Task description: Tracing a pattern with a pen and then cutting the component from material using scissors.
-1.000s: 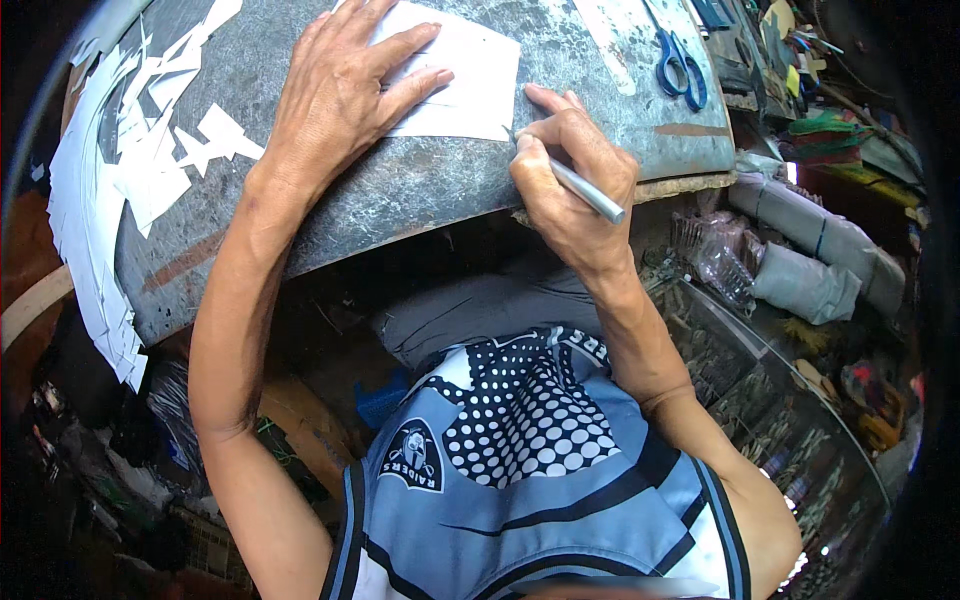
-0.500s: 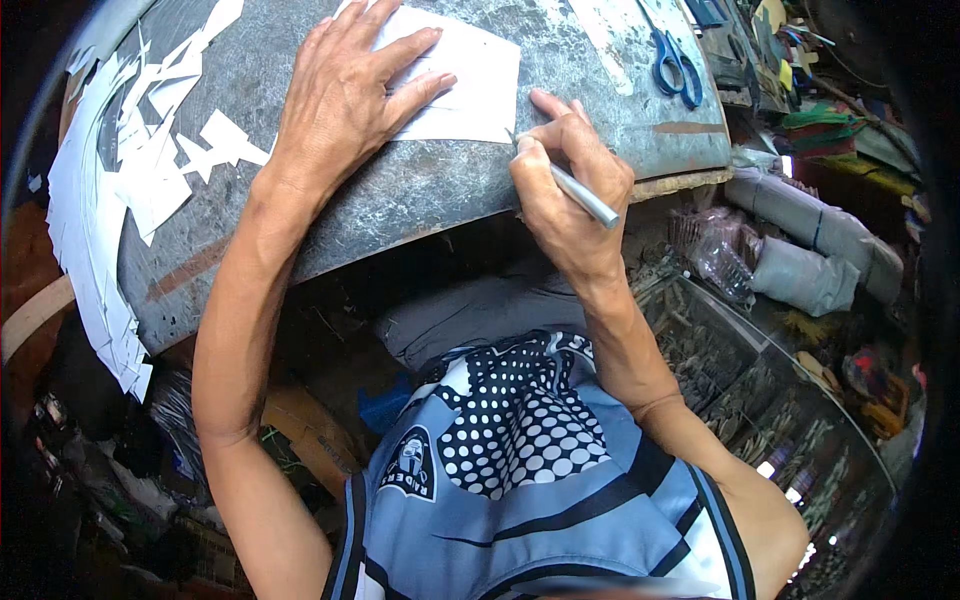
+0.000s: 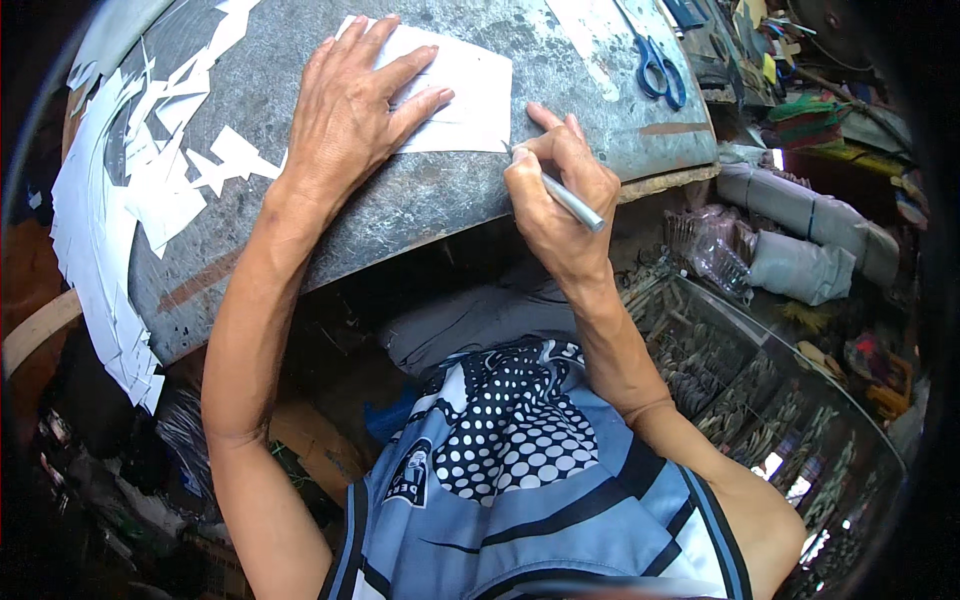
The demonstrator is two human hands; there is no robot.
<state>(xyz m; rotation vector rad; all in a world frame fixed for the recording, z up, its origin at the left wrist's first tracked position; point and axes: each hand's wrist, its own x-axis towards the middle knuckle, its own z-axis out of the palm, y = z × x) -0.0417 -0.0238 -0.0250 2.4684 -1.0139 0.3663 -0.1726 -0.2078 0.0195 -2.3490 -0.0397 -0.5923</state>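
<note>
My left hand [image 3: 348, 112] lies with its fingers spread across a white sheet [image 3: 478, 92], pressing it against the dark, scuffed tabletop [image 3: 400, 205]. The sheet has straight edges and angled corners. In my right hand [image 3: 562, 185] is a slim silver pen-shaped tool [image 3: 574, 204], pinched between thumb and fingers. Its thin dark tip meets the sheet's near right corner, or sits just beside it; I cannot tell which. Whether that tip is a blade or a pen point is too small to make out.
White paper offcuts [image 3: 165, 200] spread along the table's left side, with some overhanging its edge. Blue-handled scissors [image 3: 660, 75] lie at the far right. Beyond the right edge are wrapped grey rolls [image 3: 810, 215] and a glass-topped case [image 3: 745, 375] holding many small items.
The whole view has shifted slightly, so the table sits a little lower and further left. Both hands keep nearly the same place on the sheet, and the tool tip stays by its corner.
</note>
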